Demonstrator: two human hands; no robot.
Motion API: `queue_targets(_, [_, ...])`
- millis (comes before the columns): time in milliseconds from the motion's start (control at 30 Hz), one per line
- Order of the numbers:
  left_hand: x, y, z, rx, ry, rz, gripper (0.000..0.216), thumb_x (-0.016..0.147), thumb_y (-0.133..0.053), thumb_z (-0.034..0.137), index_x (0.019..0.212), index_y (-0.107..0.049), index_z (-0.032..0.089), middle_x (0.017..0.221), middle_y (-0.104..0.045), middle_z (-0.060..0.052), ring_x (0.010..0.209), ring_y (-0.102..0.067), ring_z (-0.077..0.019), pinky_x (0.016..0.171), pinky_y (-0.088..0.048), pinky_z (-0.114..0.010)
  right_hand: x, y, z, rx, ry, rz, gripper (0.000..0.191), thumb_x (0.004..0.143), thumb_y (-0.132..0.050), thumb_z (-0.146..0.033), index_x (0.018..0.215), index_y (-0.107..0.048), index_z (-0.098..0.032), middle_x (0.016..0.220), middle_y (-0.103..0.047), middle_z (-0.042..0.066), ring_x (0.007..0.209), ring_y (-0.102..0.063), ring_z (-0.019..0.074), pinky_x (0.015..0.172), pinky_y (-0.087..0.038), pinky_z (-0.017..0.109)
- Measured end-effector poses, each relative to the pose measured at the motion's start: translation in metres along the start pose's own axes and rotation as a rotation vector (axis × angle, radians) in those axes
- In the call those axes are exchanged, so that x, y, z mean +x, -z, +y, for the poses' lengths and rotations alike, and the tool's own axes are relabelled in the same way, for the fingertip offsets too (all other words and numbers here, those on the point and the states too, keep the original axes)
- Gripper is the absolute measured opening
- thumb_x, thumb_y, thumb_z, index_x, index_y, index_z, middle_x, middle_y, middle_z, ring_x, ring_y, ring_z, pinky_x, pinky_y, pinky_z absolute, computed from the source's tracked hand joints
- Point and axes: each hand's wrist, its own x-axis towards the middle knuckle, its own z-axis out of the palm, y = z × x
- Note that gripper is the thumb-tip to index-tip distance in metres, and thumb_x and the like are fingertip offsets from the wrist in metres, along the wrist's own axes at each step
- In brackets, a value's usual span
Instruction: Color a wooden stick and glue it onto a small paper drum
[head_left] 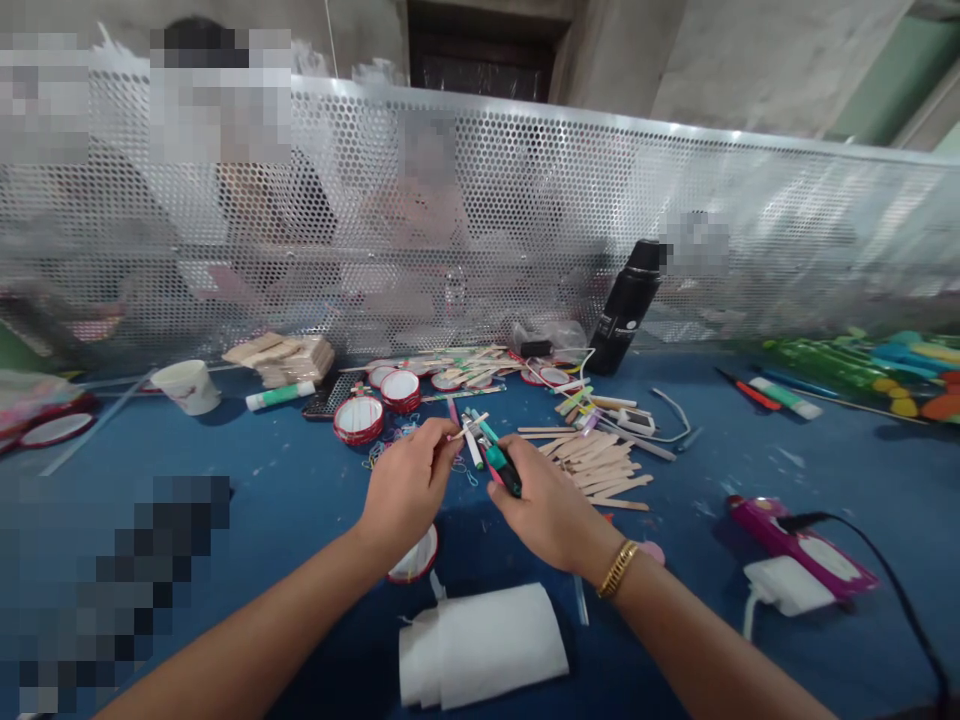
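Observation:
Over the middle of the blue table, my left hand [409, 475] pinches a thin wooden stick [475, 424] between thumb and fingers. Wrapped around the teal-and-black handles of small pliers [502, 465] is my right hand [551, 510], with a gold bracelet on the wrist. The metal jaws are at the stick, partly hidden, so I cannot tell whether they bite it. Pens and markers [474, 448] lie just beyond my fingers. Right of them is a heap of flat wooden sticks [596, 460]. A round red-rimmed piece [417, 556] lies under my left wrist.
A perforated metal screen [510, 200] runs along the back, with people behind it. Before it stand a black bottle [628, 305], a paper cup [187, 387] and stacked red-rimmed discs [358, 418]. White folded cloth [484, 645] lies in front; a magenta device [806, 550] with a cable sits right.

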Motion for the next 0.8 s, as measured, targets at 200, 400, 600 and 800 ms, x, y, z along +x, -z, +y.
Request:
queue_targets(200, [0.0002,0.0025,0.0005,-0.050,-0.060,0.030,0.017,0.101,-0.050,0.027,0.095,-0.066,0.021,0.092,-0.071,-0.003,0.084,-0.066,-0.0195,0.073,-0.046,-0.029,-0.0026,-0.0030,-0.0044,-0.068,0.021,0.041,0.019,0.090,-0.055,-0.018,0.109,-0.053,-0.020,0.108,-0.066,0.010,0.102,-0.063,0.0251,0.088,-0.047,0.036])
queue_targets(400, [-0.0014,0.0002,-0.0008,-0.090,-0.085,0.056,0.022,0.102,-0.048,0.027,0.099,-0.069,0.021,0.097,-0.072,-0.005,0.090,-0.067,-0.0205,0.080,-0.050,-0.032,-0.0034,-0.0045,-0.0043,-0.063,0.041,0.073,0.019,0.090,-0.055,-0.021,0.109,-0.053,-0.021,0.097,-0.066,0.007,0.098,-0.064,0.0248,0.086,-0.048,0.035])
queue_targets(600, [-0.0024,-0.0011,-0.0026,-0.074,-0.119,0.084,0.025,0.102,-0.045,0.027,0.103,-0.070,0.020,0.101,-0.075,-0.007,0.094,-0.068,-0.0221,0.084,-0.052,-0.034,-0.0031,-0.0061,-0.0028,-0.039,0.064,0.095,0.021,0.089,-0.055,-0.020,0.110,-0.054,-0.022,0.101,-0.066,0.007,0.100,-0.064,0.0250,0.087,-0.049,0.036])
queue_targets(800, [-0.0021,-0.0008,-0.0048,-0.026,-0.154,0.125,0.026,0.103,-0.045,0.026,0.105,-0.070,0.019,0.101,-0.074,-0.008,0.094,-0.068,-0.0224,0.085,-0.053,-0.034,-0.0032,-0.0089,-0.0030,-0.023,0.066,0.074,0.042,0.085,-0.052,-0.013,0.126,-0.050,-0.020,0.121,-0.062,0.011,0.119,-0.059,0.0269,0.101,-0.047,0.042])
